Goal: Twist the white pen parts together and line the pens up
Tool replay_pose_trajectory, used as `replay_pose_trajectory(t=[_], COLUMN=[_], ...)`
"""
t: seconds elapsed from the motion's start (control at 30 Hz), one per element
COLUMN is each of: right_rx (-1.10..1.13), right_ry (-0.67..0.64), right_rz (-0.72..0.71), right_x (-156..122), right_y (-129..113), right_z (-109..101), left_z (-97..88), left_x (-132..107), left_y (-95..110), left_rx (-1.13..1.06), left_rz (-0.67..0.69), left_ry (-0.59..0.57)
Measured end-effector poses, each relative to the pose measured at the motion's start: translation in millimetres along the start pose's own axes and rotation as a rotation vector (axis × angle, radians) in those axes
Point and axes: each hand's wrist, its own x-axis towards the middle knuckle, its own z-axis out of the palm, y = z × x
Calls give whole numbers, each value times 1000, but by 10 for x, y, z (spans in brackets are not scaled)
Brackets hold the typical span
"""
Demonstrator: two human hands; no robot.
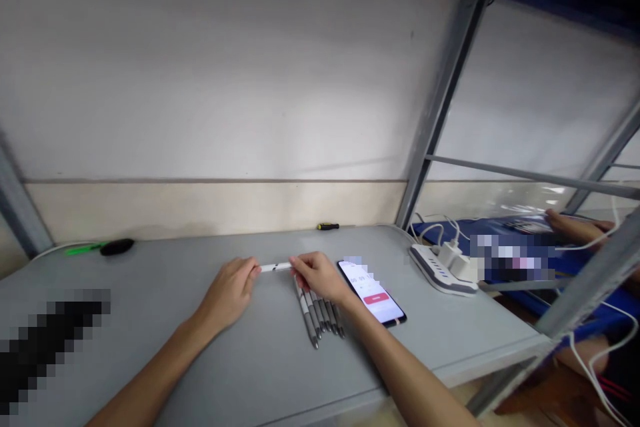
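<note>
A pale wall point(225, 80) rises behind the grey desk point(255, 360); a screwdriver point(328, 227) lies near its foot, and a phone point(375, 297) and power strip point(433, 270) sit to the right. The left grip point(233, 289) and right grip point(316, 275) both clasp one white pen point(269, 268), an end each, its middle showing between them. More pens point(314, 315) lie side by side on the desk, partly hidden by the right grip. The clasped one seems mid-handling, not yet laid down; whether the row is finished or waiting, I cannot tell.
</note>
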Motion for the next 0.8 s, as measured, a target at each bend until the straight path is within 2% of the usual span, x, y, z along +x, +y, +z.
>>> replay_pose_trajectory(t=[0.13,0.2,0.33,0.47,0.63,0.73,0.8], right_rx=[24,18,-32,55,25,53,61], right_ry=[76,105,31,89,11,49,56], right_rz=[-100,-87,21,-68,72,-17,-23], right_x=[-4,-6,-4,-16,-30,-28,-25], right_y=[-5,-11,-16,-44,-71,-66,-54], right_z=[-29,-38,-44,-55,-59,-55,-55], left_z=[-1,4,14,23,26,23,23], left_x=[0,1,-1,-2,-5,-10,-12], left_y=[-4,-10,-22,-47,-48,-40,-39], left_rx=[24,27,2,-37,-27,-14,-23], left_rz=[-1,5,21,14,23,23,21], left_ry=[-28,-45,-66,-61,-73,-89,-89])
